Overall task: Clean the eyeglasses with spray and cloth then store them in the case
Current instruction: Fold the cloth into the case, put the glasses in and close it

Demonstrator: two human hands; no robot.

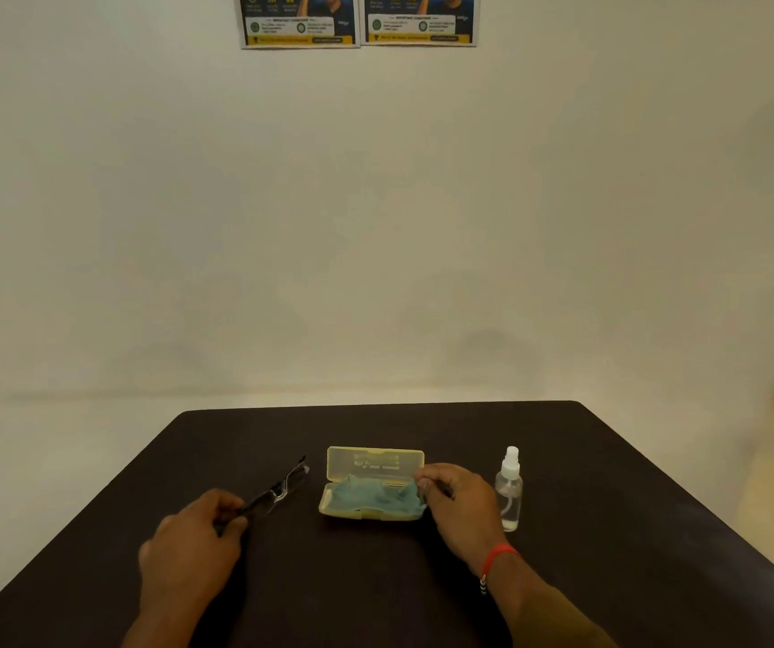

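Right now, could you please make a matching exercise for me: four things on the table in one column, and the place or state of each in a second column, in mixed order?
Things:
1. eyeglasses
2. cleaning cloth
3. spray bottle
4. yellow eyeglass case

Place or state:
A. stands upright, furthest to the right
B. lies open, with its lid raised
C. held by the left hand
D. lies inside the case, pinched by the right hand

Pairs: 1-C, 2-D, 3-A, 4-B

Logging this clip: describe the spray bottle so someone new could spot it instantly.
On the dark table, look right of the open yellow case, just past the right hand. The spray bottle stands upright there, the only clear, tall thing, with a white nozzle.
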